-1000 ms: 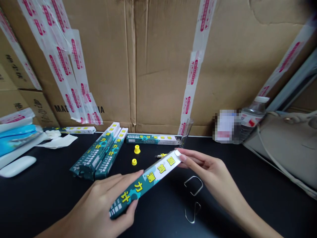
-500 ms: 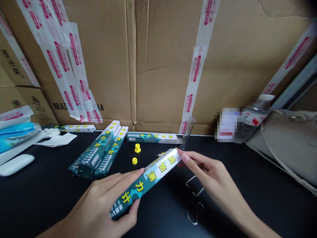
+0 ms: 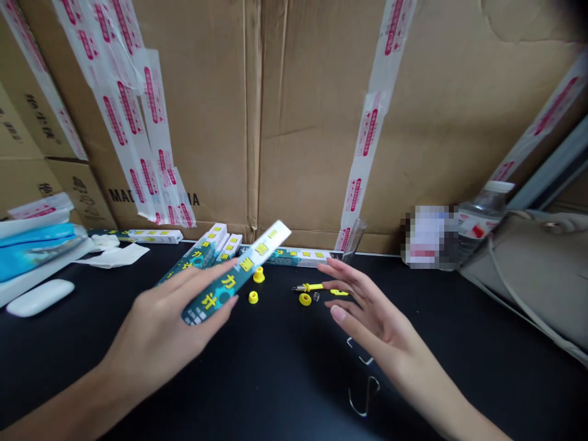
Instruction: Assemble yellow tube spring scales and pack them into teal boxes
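My left hand (image 3: 169, 312) grips a long, narrow printed carton (image 3: 243, 264), dark green at the near end and white at the far end, with yellow characters. It is tilted up over the tabletop, its far end pointing away to the right. Empty, with fingers apart, my right hand (image 3: 372, 312) hovers right of centre. Near its fingertips lie a yellow rod with a metal tip (image 3: 312, 287), a yellow ring (image 3: 305, 299) and a small clear piece (image 3: 316, 296). Below it are bent metal wire hooks (image 3: 365, 397). Two yellow caps (image 3: 259, 275) stand near the carton.
Matching cartons (image 3: 209, 242) lie behind my left hand, another (image 3: 303, 257) along the back. A clear tube (image 3: 353, 237) leans at the cardboard wall (image 3: 312, 122). At left are a tissue pack (image 3: 37, 248) and white case (image 3: 40, 298); at right, a bottle (image 3: 482, 214) and bag (image 3: 537, 269).
My left hand has carried the carton left and away from me, toward the matching cartons. My right hand has let go of the carton's end, and its fingers have spread.
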Demonstrator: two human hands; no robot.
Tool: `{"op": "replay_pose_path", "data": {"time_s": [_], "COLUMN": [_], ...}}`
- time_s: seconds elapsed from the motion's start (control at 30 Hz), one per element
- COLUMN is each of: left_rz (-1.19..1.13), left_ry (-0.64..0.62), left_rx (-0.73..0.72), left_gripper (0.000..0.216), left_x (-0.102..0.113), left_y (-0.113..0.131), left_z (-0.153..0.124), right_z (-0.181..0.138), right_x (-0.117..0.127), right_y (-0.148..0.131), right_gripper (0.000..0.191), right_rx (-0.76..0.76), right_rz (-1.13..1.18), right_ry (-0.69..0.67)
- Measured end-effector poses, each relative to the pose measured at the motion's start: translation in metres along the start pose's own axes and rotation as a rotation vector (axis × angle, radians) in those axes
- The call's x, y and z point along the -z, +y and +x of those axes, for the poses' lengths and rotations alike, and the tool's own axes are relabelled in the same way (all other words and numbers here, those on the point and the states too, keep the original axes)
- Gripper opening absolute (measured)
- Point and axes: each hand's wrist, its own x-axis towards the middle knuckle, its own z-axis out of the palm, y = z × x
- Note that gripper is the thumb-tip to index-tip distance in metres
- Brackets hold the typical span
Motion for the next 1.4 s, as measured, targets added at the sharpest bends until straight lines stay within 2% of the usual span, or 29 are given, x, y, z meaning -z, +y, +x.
{"op": "replay_pose_path", "data": {"time_s": [0.07, 0.17, 0.27, 0.47, 0.6, 0.77, 1.0, 1.1, 1.27, 1.4], "left_rz": [0.045, 0.124, 0.173, 0.275, 0.306, 0.34, 0.532, 0.59, 0.631, 0.569], "left_ry": [0.004, -0.072, -0.146, -0.044, -0.114, -0.229, -0.272, -0.25, -0.158, -0.169], "left_rx": [0.114, 0.23, 0.213, 0.182, 0.203, 0.167, 0.129, 0.154, 0.165, 0.119], "left_gripper": [0.045, 0.043, 0.036, 0.036, 0.041, 0.047, 0.043, 0.042, 0.041, 0.043], "left_x": [0.005, 0.006, 0.0, -0.011, -0.009, -0.005, 0.014, 0.012, -0.007, -0.015], "left_y": [-0.01, -0.025, -0.037, -0.044, -0.048, -0.055, -0.045, -0.043, -0.041, -0.037], "left_z": [0.006, 0.012, 0.013, 0.013, 0.014, 0.012, 0.019, 0.019, 0.011, 0.008], "right_z": [0.0, -0.002, -0.006, -0.014, -0.017, -0.016, -0.017, -0.019, -0.019, -0.018], "right_x": [0.0, -0.001, -0.003, -0.006, -0.009, -0.012, -0.013, -0.013, -0.013, -0.015], "right_y": [0.0, 0.0, 0.0, -0.003, -0.008, -0.011, -0.015, -0.017, -0.013, -0.011], "right_gripper": [0.041, 0.037, 0.031, 0.026, 0.027, 0.031, 0.032, 0.032, 0.033, 0.033], "right_rx": [0.026, 0.008, -0.003, 0.004, 0.096, 0.195, 0.199, 0.214, 0.259, 0.314], "right_rz": [-0.044, -0.08, -0.117, -0.31, -0.359, -0.379, -0.392, -0.386, -0.387, -0.421], "right_ry": [-0.021, -0.061, -0.106, -0.231, -0.269, -0.246, -0.229, -0.236, -0.258, -0.324]}}
